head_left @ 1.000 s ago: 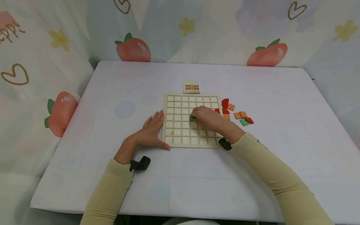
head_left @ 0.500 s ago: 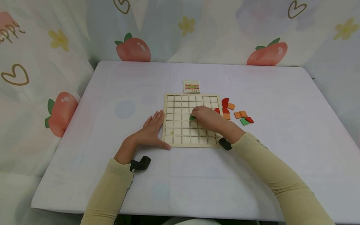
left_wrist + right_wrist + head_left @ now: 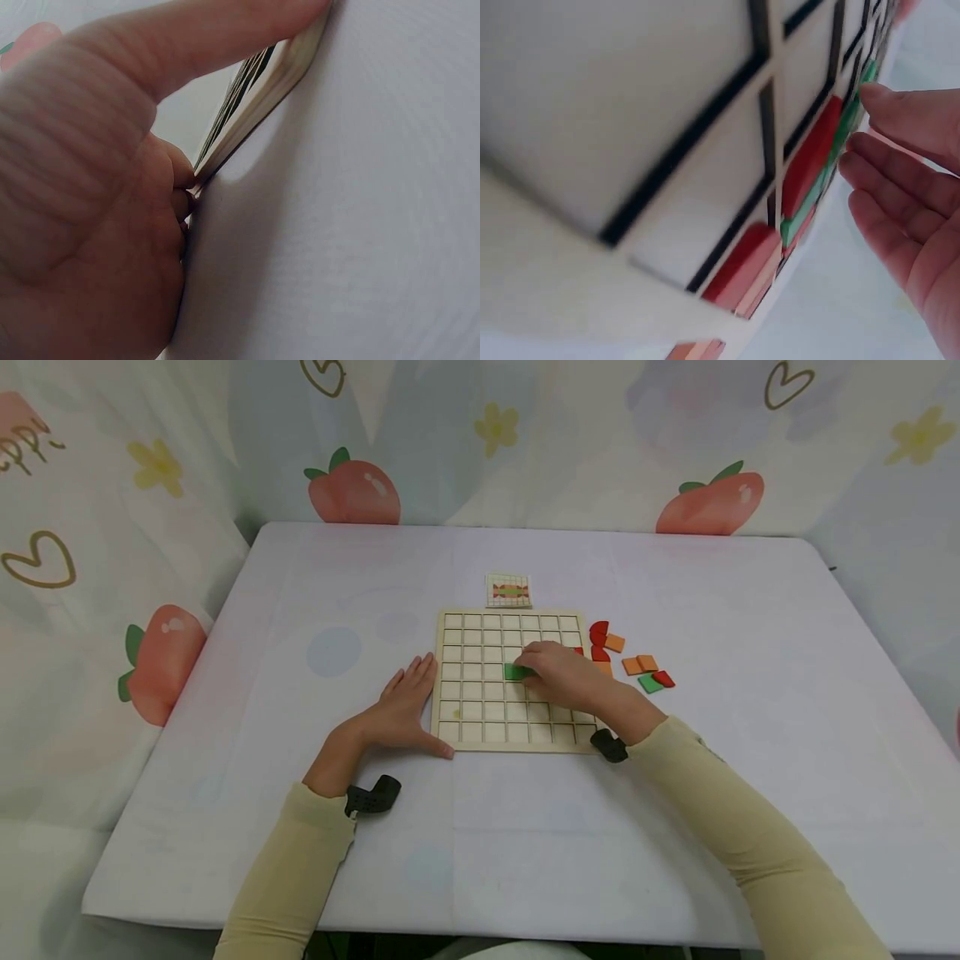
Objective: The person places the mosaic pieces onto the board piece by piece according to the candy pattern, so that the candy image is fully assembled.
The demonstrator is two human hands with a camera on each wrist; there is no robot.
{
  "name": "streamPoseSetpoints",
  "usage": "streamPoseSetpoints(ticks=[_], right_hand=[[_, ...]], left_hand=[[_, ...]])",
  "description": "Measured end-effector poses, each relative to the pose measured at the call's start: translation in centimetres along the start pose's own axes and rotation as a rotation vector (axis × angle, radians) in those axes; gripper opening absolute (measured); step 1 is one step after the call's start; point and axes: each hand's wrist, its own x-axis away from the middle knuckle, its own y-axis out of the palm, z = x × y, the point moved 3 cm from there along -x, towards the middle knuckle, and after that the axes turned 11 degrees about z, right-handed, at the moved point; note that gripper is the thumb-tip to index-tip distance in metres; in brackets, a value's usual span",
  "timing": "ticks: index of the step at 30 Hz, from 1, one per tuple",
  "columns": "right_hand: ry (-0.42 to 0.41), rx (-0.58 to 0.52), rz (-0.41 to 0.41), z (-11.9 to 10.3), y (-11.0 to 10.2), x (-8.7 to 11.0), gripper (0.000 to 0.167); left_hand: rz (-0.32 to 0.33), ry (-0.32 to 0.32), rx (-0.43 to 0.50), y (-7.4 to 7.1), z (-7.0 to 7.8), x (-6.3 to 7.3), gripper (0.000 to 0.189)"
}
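Note:
A pale wooden grid board (image 3: 474,748) lies mid-table. My left hand (image 3: 401,710) rests at its left side, fingers extended along the edge and thumb at the near left corner; the left wrist view shows the thumb (image 3: 202,45) against the rim. Over the middle of the grid is my right hand (image 3: 562,677), its fingertips right at a green tile (image 3: 514,672) set in a square. The right wrist view shows nothing between that thumb and fingers. Red pieces (image 3: 810,154) and green tiles (image 3: 801,214) sit in neighbouring squares, mostly hidden by the hand in the head view.
A small pattern card (image 3: 508,591) lies beyond the board's far edge. To the board's right are loose red pieces (image 3: 599,633), orange squares (image 3: 633,667) and a green square (image 3: 650,683) with a red piece overlapping it. A patterned curtain (image 3: 570,443) stands behind the table.
My right hand has shifted slightly right, uncovering more of the green tile in the grid. The left hand and the board stay in place.

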Motion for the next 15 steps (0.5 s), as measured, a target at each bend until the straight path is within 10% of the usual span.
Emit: streamPoseSetpoints(ticks=[15], right_hand=[[0.099, 0.023, 0.022, 2.2, -1.8, 2.1, 0.029]], left_hand=[[-0.003, -0.002, -0.009, 0.0, 0.0, 0.0, 0.128]])
